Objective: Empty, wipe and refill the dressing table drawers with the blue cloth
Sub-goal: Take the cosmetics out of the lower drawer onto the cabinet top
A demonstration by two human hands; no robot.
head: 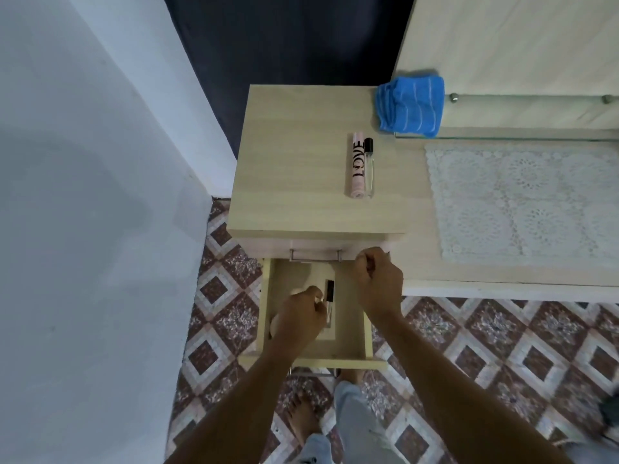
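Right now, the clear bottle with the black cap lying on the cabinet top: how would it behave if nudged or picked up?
The clear bottle looks slim and cylindrical and lies on its side, so a sideways nudge would probably roll it, though the pink LOVE tube right beside it should block that side. It looks like glass: likely rigid, smooth, somewhat slippery, breakable if dropped. Probably light.

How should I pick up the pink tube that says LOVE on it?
Grip the pink tube around its middle, coming from above, thumb on its open left side. It lies flat on the cabinet top, and a clear bottle sits against its right side.
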